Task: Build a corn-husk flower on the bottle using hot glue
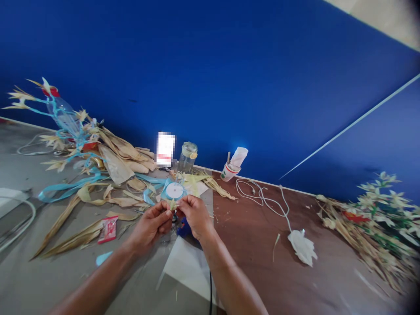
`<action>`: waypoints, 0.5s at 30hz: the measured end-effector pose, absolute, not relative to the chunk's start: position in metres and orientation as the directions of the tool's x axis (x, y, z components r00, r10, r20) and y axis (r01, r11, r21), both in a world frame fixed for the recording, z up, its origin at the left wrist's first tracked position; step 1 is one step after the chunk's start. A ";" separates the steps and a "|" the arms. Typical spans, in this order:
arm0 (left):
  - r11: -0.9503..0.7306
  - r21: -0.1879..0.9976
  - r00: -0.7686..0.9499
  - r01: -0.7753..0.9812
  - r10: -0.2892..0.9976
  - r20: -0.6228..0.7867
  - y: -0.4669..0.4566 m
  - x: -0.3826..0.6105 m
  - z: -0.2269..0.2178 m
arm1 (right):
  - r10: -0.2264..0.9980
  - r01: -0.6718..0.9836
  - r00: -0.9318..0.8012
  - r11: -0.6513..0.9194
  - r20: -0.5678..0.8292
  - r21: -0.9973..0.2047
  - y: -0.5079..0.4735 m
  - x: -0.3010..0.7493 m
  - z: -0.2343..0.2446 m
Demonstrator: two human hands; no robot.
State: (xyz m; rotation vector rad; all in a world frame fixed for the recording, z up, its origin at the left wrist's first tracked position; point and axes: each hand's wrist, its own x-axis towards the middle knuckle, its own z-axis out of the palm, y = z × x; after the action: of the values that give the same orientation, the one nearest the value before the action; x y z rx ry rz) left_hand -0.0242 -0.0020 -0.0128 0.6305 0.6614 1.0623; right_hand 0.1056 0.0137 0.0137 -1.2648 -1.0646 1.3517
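Note:
My left hand (pixel 155 222) and my right hand (pixel 196 213) meet near the middle of the table, fingertips pinched. Between them is a small pale green piece of dried husk (pixel 173 204), gripped from both sides. Just behind the fingers lies a white round spool (pixel 174 190) with light blue ribbon (pixel 154 181) around it. A dark blue object (pixel 184 228) sits beneath my right hand, mostly hidden, so its kind is unclear. Long dried husk strips (pixel 77 236) spread to the left of my left hand. White paper (pixel 187 262) lies under my wrists.
At the back stand a clear lidded jar (pixel 187 157) and a paper cup (pixel 229 171). Husk flowers with blue stems surround a plastic bottle (pixel 64 113) at left; another flower bunch (pixel 383 210) lies right. A white cable (pixel 262 197) and a red packet (pixel 108 229) rest on the table.

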 end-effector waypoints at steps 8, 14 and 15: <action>0.436 0.682 0.410 -0.588 0.887 -0.213 -0.001 -0.028 -0.015 | 0.974 -0.170 -0.036 -0.228 -0.225 -0.959 0.013 0.106 0.017; 0.460 0.667 0.430 -0.587 0.875 -0.225 0.000 -0.030 -0.014 | 0.966 -0.193 -0.058 -0.259 -0.253 -0.946 0.012 0.108 0.020; 0.461 0.665 0.428 -0.587 0.874 -0.228 0.000 -0.030 -0.012 | 0.965 -0.193 -0.059 -0.262 -0.255 -0.946 0.012 0.108 0.021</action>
State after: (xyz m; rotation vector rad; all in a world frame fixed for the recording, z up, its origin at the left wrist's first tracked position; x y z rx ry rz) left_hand -0.0303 -0.0003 -0.0124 0.5414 0.6073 0.9701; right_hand 0.1079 0.0122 0.0209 -1.2263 -0.9454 1.5126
